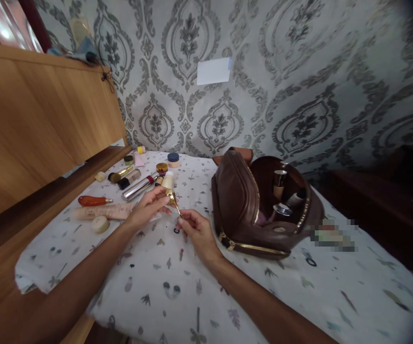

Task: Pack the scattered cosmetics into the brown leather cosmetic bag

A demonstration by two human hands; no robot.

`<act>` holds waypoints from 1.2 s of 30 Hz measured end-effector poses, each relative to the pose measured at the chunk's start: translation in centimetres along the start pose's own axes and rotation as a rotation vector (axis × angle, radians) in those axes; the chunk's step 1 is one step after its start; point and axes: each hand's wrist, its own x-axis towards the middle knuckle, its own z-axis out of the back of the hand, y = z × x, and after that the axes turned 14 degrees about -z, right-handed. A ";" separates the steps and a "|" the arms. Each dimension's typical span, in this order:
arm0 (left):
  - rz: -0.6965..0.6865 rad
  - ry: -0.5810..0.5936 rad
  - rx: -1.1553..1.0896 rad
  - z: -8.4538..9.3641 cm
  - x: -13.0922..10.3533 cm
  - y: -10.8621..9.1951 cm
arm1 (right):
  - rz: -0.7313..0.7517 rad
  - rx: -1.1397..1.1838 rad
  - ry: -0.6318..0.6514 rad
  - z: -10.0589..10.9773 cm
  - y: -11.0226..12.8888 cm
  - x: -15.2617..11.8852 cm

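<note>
Between my hands is a small gold metal tool [171,196] with a wide head and a thin stem, shaped much like an eyelash curler. My left hand [149,209] holds it by the head, fingers closed around it. The lower end of its stem is pinched in my right hand [198,233]. Just beyond my left fingers stand a white-capped bottle [168,179] and a gold-lidded jar [162,168]. A silver tube [140,187] lies to the left of them. Right of my right hand sits a brown cosmetic bag [233,200], unzipped, with several items inside.
On the patterned cloth [178,291] at left lie a beige squeeze tube [102,211], a round cream-coloured jar [100,224], an orange-handled tool [93,200], a brush [120,175] and a blue-lidded jar [173,160]. A wooden panel [48,114] borders the left; a wallpapered wall [185,114] stands behind.
</note>
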 end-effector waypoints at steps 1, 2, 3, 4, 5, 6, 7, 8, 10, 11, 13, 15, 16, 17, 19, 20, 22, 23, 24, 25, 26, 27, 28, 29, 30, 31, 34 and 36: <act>0.011 -0.004 -0.010 -0.1 -0.1 0.1 | -0.008 0.018 -0.009 0.0 -0.1 0.0; 0.020 -0.010 -0.019 -0.2 -0.2 0.2 | -0.015 0.038 -0.020 0.0 -0.1 0.1; 0.027 -0.015 -0.027 -0.3 -0.3 0.2 | -0.017 0.056 -0.031 -0.1 -0.1 0.1; 0.030 -0.016 -0.032 -0.4 -0.3 0.2 | -0.013 0.068 -0.038 -0.1 -0.2 0.1; 0.032 -0.013 -0.034 -0.4 -0.4 0.2 | -0.007 0.072 -0.041 -0.1 -0.2 0.1; 0.034 -0.010 -0.034 -0.4 -0.4 0.1 | 0.000 0.068 -0.039 -0.1 -0.2 0.1; 0.036 -0.008 -0.031 -0.5 -0.5 0.1 | 0.006 0.062 -0.039 -0.1 -0.1 0.0; 0.040 -0.008 -0.028 -0.5 -0.5 0.0 | 0.011 0.055 -0.039 -0.1 -0.1 -0.1; 0.052 -0.020 -0.024 -0.5 -0.6 -0.2 | 0.019 0.040 -0.035 -0.1 0.0 -0.2; 0.058 -0.029 -0.023 -0.5 -0.6 -0.2 | 0.022 0.036 -0.032 -0.1 0.1 -0.3; 0.068 -0.046 -0.022 -0.5 -0.7 -0.2 | 0.026 0.028 -0.027 0.0 0.2 -0.4; 0.071 -0.063 -0.019 -0.5 -0.6 -0.2 | 0.021 0.014 -0.027 0.0 0.2 -0.4; 0.070 -0.071 -0.018 -0.5 -0.6 -0.1 | 0.016 0.009 -0.029 0.0 0.2 -0.5; 0.069 -0.077 -0.018 -0.5 -0.6 -0.1 | 0.011 0.005 -0.034 0.0 0.2 -0.5; 0.065 -0.088 -0.019 -0.4 -0.6 0.0 | 0.007 0.001 -0.041 0.0 0.1 -0.4; 0.063 -0.094 -0.017 -0.4 -0.5 0.0 | 0.008 0.001 -0.042 0.0 0.1 -0.4; 0.061 -0.111 -0.010 -0.5 -0.5 0.0 | 0.010 -0.003 -0.040 0.0 0.0 -0.4; 0.059 -0.122 -0.004 -0.5 -0.5 -0.1 | 0.010 -0.006 -0.038 0.0 0.0 -0.3; 0.057 -0.132 0.005 -0.6 -0.4 -0.1 | 0.008 -0.007 -0.037 0.1 0.0 -0.3; 0.056 -0.140 0.016 -0.6 -0.4 -0.2 | 0.006 -0.005 -0.038 0.1 0.0 -0.3; 0.055 -0.147 0.025 -0.7 -0.3 -0.2 | 0.003 -0.001 -0.038 0.1 0.0 -0.3; 0.055 -0.153 0.034 -0.7 -0.3 -0.2 | 0.001 0.005 -0.037 0.1 0.0 -0.3; 0.056 -0.158 0.042 -0.7 -0.2 -0.2 | 0.001 0.010 -0.037 0.1 0.1 -0.3; 0.059 -0.162 0.048 -0.7 -0.2 -0.2 | 0.002 0.013 -0.037 0.1 0.1 -0.3; 0.060 -0.166 0.052 -0.7 -0.2 -0.2 | 0.004 0.014 -0.038 0.1 0.2 -0.3; 0.060 -0.170 0.055 -0.7 -0.2 -0.1 | 0.006 0.014 -0.038 0.1 0.2 -0.3; 0.057 -0.175 0.058 -0.6 -0.3 -0.1 | 0.010 0.020 -0.044 0.0 0.4 -0.4; 0.057 -0.165 0.061 -0.6 -0.3 -0.2 | 0.011 0.024 -0.046 0.0 0.4 -0.5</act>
